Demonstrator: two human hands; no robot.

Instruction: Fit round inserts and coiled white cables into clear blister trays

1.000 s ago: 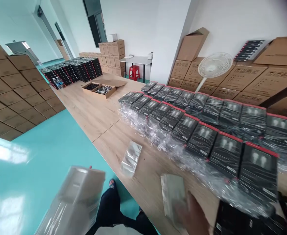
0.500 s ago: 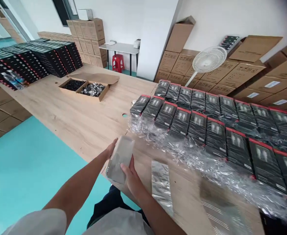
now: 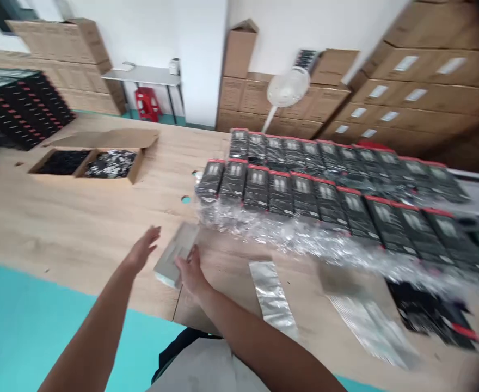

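A pale grey, flat-sided pack (image 3: 177,251), possibly a stack of plastic bags, rests at the table's near side, slightly blurred. My right hand (image 3: 192,272) grips its right side, thumb on the top face. To the left of the pack, my left hand (image 3: 142,251) is apart from it, fingers stretched out and holding nothing. A flat silvery bag (image 3: 272,296) lies to the right of my right hand.
Black boxes with red tops (image 3: 280,193) stand in rows, clear film along their front. Clear bags (image 3: 370,326) lie at right. A two-part cardboard tray (image 3: 135,169) with small black and silvery pieces is at left. A white fan (image 3: 288,88) stands behind.
My left hand has let go of the pack and moved left, its fingers opening. The pack has come down toward the table, still in my right hand. My view has turned right.
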